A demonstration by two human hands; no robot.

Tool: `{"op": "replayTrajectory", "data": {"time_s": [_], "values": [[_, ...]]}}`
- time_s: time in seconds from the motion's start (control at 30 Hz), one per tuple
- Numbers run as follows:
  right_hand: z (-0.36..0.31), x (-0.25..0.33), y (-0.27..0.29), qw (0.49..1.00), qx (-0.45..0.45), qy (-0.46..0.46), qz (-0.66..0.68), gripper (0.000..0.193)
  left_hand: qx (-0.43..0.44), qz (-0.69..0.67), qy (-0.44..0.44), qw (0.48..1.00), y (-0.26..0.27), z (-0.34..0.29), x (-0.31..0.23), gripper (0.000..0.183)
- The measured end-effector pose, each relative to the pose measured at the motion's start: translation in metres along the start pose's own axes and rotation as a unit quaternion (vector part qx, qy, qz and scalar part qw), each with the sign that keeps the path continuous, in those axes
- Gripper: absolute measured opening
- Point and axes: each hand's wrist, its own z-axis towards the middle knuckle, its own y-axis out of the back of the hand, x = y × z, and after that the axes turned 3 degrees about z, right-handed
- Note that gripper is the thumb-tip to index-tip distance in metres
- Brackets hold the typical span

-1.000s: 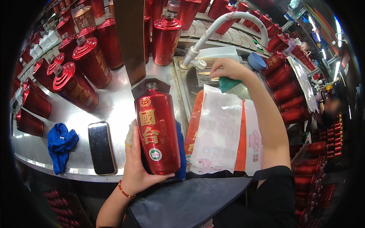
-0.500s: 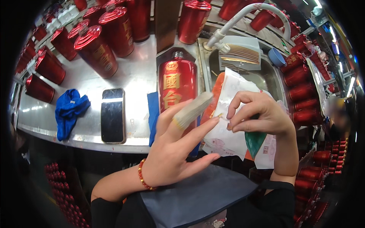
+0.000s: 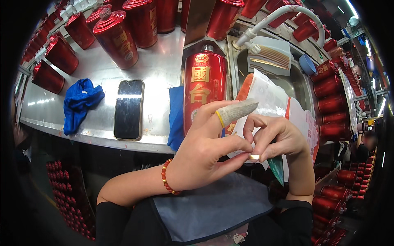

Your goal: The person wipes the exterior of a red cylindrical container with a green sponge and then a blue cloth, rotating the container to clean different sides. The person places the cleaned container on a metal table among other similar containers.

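Over the sink's front edge, my left hand [image 3: 193, 151] and my right hand [image 3: 279, 137] meet fingertip to fingertip. Both pinch a small shiny gold piece [image 3: 254, 157], too small to name more exactly. A grey knitted cover with a yellow hem, a finger cot [image 3: 238, 111], sits on one left finger. Just beyond the left hand lies a red bottle [image 3: 204, 88] with gold characters and a dark neck, partly covered by that hand. White printed paper sheets [image 3: 266, 98] are under and behind the right hand. A green pointed piece [image 3: 277, 169] hangs below it.
A blue cloth [image 3: 80, 106], a dark phone [image 3: 128, 110] and a folded blue cloth [image 3: 176, 117] lie on the metal table [image 3: 158, 78]. Several red bottles [image 3: 117, 39] stand behind. At right are a sink with a white curved tap [image 3: 262, 24] and a blue bowl [image 3: 306, 64].
My hands have come together; the left thumb and finger have closed, and both hands now pinch the gold piece, lower and nearer me. The whole view has shifted somewhat.
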Motion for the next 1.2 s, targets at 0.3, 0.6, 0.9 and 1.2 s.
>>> {"op": "replayTrajectory", "data": {"time_s": [0.3,0.6,0.9,1.2], "values": [[0.002,0.012,-0.007,0.997,-0.002,-0.062,-0.056,0.011,0.081,-0.054,0.078,0.992,0.034,-0.011,-0.008,0.016],[0.022,-0.007,-0.049,0.977,-0.132,-0.140,-0.097,0.013,0.005,0.157,0.131,0.979,0.049,-0.046,-0.001,0.017],[0.026,-0.022,-0.067,0.944,-0.216,-0.084,-0.236,0.012,-0.013,0.135,0.194,0.972,0.042,-0.064,0.028,0.009],[0.024,-0.029,-0.065,0.958,-0.231,-0.112,-0.124,0.014,0.072,0.122,0.207,0.968,0.039,-0.073,0.040,0.104]]}}
